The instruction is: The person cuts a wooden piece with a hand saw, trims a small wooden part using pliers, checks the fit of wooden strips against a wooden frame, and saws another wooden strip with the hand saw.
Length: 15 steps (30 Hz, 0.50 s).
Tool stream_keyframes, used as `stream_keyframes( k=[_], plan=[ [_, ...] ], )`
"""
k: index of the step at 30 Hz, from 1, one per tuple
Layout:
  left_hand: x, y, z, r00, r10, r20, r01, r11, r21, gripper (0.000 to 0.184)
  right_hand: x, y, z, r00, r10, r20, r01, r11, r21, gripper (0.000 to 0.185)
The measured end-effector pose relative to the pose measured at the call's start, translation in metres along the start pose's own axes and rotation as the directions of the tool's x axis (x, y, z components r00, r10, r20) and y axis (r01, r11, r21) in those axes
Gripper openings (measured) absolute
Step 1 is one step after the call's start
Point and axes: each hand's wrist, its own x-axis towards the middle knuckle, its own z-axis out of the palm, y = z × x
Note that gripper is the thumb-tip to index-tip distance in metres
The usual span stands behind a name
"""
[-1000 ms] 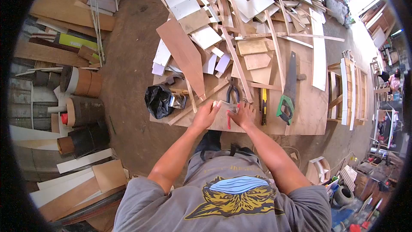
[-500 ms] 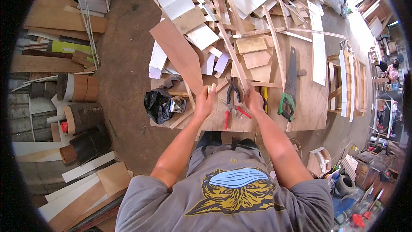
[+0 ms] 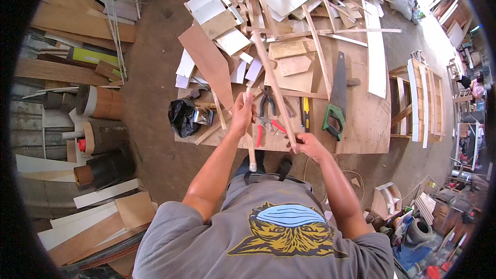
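Note:
My left hand [image 3: 242, 115] is closed around a short wooden stick [image 3: 251, 151], which runs upright through the fist and pokes out above and below, its lower end past the table's front edge. Between the fingers of my right hand [image 3: 308, 146] is the lower end of a long thin wooden strip [image 3: 272, 75], which slants up and left over the wood pile. On the table between my hands lie red-handled pliers [image 3: 265, 124] and dark-handled pliers [image 3: 267, 102]. A yellow-and-black cutter [image 3: 306, 111] and a green-handled handsaw [image 3: 337, 93] lie to the right.
Wood offcuts [image 3: 289, 49] are heaped on the far part of the table [image 3: 364, 129]. At its left stands a black plastic bag [image 3: 182, 118]. A wooden frame [image 3: 421, 101] is on the right; rolled sheets [image 3: 106, 142] and boards line the left side.
The right hand has drawn the long strip down toward me and out of the pile. My left hand has turned, bringing the short stick upright. The camera view has shifted slightly.

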Motion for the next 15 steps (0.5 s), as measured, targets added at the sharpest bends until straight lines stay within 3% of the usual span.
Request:
stream_keyframes(
  k=[1,4,7,8,10,15],
  plan=[
    [-0.009,0.008,0.011,1.0,-0.01,0.005,0.011,0.999,-0.044,0.039,-0.011,0.017,-0.004,0.999,-0.048,-0.011,0.047,0.995,-0.092,0.036],
    [-0.035,0.033,0.043,0.984,0.174,0.04,-0.16,0.959,-0.235,0.043,-0.044,0.035,-0.012,0.982,-0.187,0.009,0.175,0.898,-0.403,0.037],
    [-0.057,0.041,0.067,0.96,0.281,0.013,-0.273,0.943,-0.189,0.045,-0.08,0.044,-0.011,0.995,-0.088,-0.036,0.076,0.966,-0.247,0.036],
    [-0.063,0.039,0.075,0.959,0.283,-0.022,-0.283,0.952,-0.115,0.035,-0.087,0.049,-0.011,0.995,-0.086,-0.052,0.073,0.973,-0.217,0.035],
    [-0.079,0.038,0.091,0.942,0.334,-0.009,-0.334,0.942,-0.019,0.033,-0.099,0.059,-0.012,0.993,-0.081,-0.085,0.067,0.986,-0.155,0.033],
    [-0.114,0.036,0.121,0.925,0.378,-0.029,-0.374,0.923,0.088,0.034,-0.115,0.094,-0.019,0.972,-0.188,-0.14,0.154,0.962,-0.223,0.035]
  ],
)
